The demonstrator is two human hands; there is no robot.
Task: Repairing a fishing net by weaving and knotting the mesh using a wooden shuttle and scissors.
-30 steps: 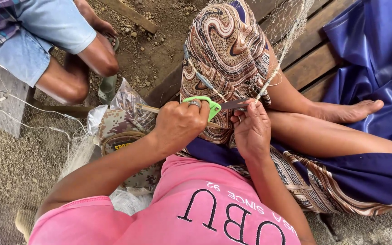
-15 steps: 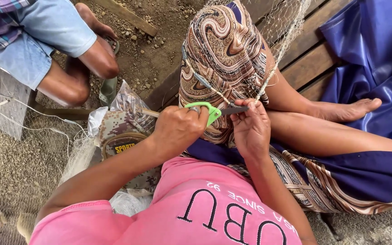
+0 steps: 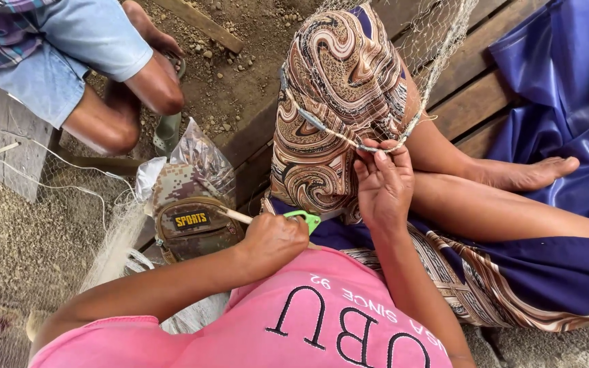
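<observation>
I see my right hand pinching the net cord up ahead, my left hand lower, gripping the green needle.

This is an outdoor work spot for mending nets, on bare ground. Loose gravelly dirt lies beside a low platform of weathered wooden planks, with a shiny blue plastic tarpaulin spread over one end. Fine pale mesh fishing net trails across the ground.
</observation>
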